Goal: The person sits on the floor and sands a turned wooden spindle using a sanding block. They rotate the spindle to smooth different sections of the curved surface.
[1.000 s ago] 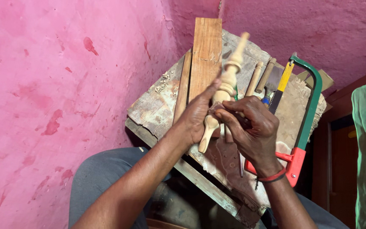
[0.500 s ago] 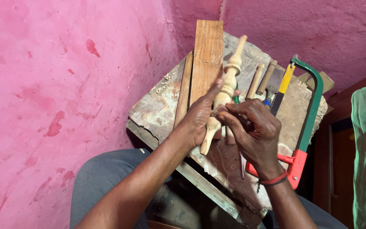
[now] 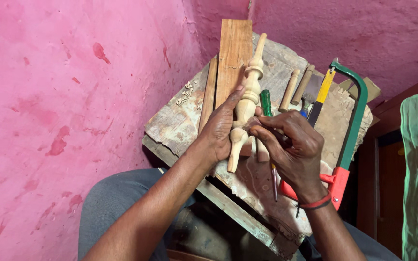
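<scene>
Barely shifted from half a second back: same grip, same spot, right hand (image 3: 293,145) sitting a touch lower on the neck of the spindle (image 3: 246,101).

Largest first. Pink wall (image 3: 64,96) on the left and behind. Worn workbench (image 3: 180,121) jammed into the corner, top scarred, small curls of shavings (image 3: 187,93) near the wall side. Two wood planks (image 3: 233,53) lying lengthwise on the bench, wide one under the spindle tip, thin strip beside it. Green-framed hacksaw (image 3: 356,108) with red handle along the right edge. Wooden-handled tools (image 3: 296,87) and a green-handled screwdriver (image 3: 266,101) between saw and spindle.

Spindle: pale turned wood, beads and coves, held tilted over the bench, thin end up toward the wall, fat end down toward the lap.

Left hand (image 3: 221,130): wrapped around the lower half, thumb stretched up along the shaft, fingers closed on it, acting as the clamp.

Right hand: fingers pinched narrow against the waist of the spindle, apparently pressing a small dark scrap, probably abrasive; too hidden to say exactly what. Red band on that wrist.

Step in hand, by judgement: hand-finishing a groove, rubbing or scraping at the narrow neck. Looks mid-job, surface already shaped.

Next move likely calls for: steady left grip, small rotation of the spindle to present fresh surface, light even pressure from the right fingertips, keeping clear of the crisp bead edges.
</scene>
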